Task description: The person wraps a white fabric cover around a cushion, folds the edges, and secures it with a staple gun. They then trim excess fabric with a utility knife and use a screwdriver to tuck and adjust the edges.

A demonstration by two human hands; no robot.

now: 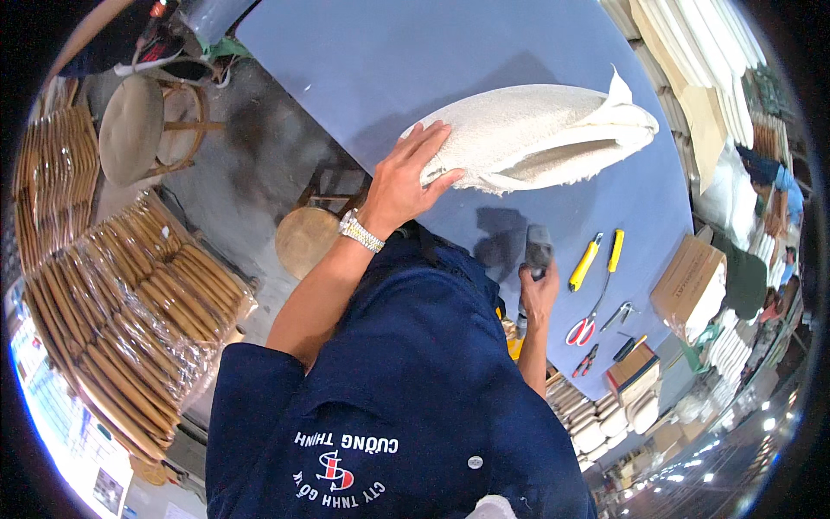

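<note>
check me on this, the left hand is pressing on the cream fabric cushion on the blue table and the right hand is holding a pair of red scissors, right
Not quite. The right hand holds a dark grey tool, not the red-handled scissors, which lie untouched on the blue table beside it. The head view shows this. The left hand does press on the cream fabric cushion.

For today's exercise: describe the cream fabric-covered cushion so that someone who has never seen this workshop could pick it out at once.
Start at the big blue table that fills the middle of the view. Near its middle lies the cushion, a long oval pad wrapped in rough cream fabric, with the left hand pressing its near end. Everything else on the table is a small hand tool; this alone is large, soft and pale.
</note>
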